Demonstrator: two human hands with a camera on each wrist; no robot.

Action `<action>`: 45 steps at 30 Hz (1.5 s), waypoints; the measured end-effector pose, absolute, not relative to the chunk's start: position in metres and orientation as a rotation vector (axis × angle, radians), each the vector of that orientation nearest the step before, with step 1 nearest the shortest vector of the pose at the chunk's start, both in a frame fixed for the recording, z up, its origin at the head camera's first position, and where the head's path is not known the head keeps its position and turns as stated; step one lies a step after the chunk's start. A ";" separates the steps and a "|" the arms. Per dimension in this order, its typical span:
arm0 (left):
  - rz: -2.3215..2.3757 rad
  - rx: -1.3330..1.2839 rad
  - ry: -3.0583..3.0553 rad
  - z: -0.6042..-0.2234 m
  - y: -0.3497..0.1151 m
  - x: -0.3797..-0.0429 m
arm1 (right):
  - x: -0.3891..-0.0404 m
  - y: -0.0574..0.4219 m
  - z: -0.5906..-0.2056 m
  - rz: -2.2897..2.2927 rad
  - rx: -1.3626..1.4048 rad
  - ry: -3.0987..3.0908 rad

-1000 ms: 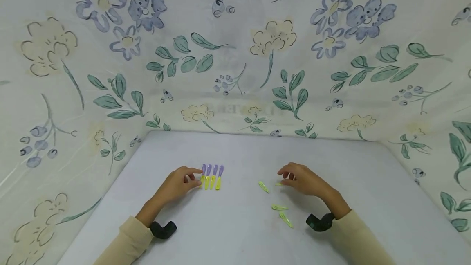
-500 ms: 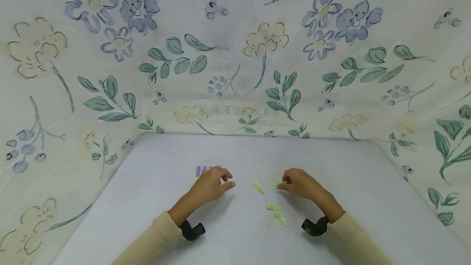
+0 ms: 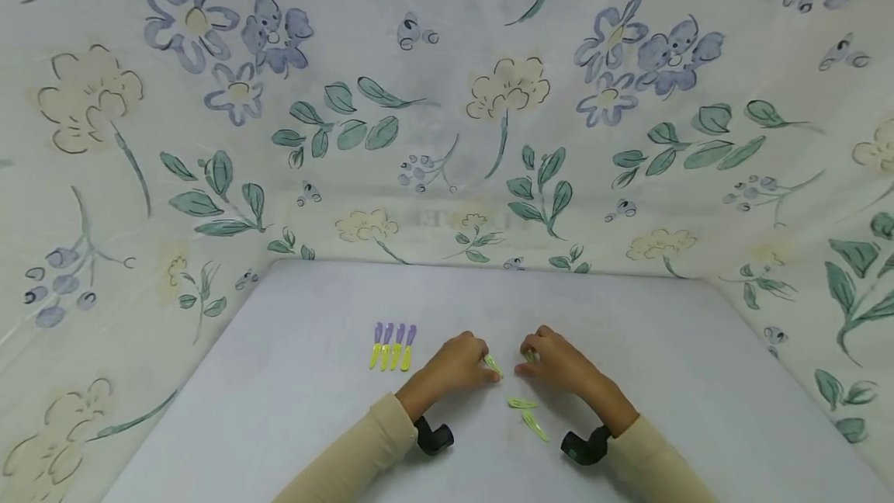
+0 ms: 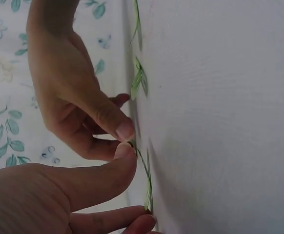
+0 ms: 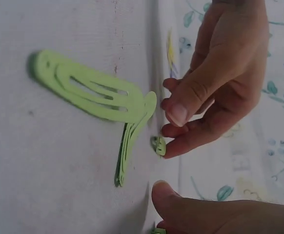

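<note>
My left hand [image 3: 457, 363] is down at a light green snap hair clip [image 3: 493, 365] on the white table. In the left wrist view its thumb [image 4: 126, 151] and a finger reach the two ends of that clip [image 4: 147, 183]. My right hand [image 3: 562, 363] faces it from the right, a second green hair clip [image 3: 531, 356] between its fingers; in the right wrist view only a bit of this clip [image 5: 158, 230] shows below the thumb. Two more green clips, one lying crosswise [image 3: 521, 404] and one slanted [image 3: 535, 426], rest nearer me.
Several purple-and-yellow hair clips [image 3: 393, 346] lie side by side in a row left of my left hand. A flower-patterned cloth [image 3: 447, 138] rises around the back and sides of the table [image 3: 314, 301]. A black camera mount [image 3: 585, 447] sits on each wrist.
My left hand has moved right from the purple-and-yellow row to a green clip. My right hand has taken hold of its green clip, which is now turned more upright.
</note>
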State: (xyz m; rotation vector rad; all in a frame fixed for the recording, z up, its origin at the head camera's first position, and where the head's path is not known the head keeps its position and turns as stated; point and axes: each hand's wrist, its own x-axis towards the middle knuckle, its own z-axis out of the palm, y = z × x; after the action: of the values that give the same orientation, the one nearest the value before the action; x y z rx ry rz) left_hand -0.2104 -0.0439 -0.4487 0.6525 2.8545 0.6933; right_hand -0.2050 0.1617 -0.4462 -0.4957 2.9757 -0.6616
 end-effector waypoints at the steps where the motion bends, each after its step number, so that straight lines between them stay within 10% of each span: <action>1: 0.676 0.656 2.861 -0.450 -0.043 -0.210 | -0.205 0.162 -0.446 -0.672 -0.504 2.971; 45: 0.650 0.755 2.871 -0.443 -0.060 -0.205 | -0.236 0.201 -0.455 -0.764 -0.817 2.776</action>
State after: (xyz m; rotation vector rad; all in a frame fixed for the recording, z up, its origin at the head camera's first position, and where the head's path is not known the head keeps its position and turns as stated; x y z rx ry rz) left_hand -0.2054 -0.0598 -0.4428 0.7555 2.8711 0.6500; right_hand -0.2360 0.2008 -0.4549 -0.8175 2.7763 -0.7639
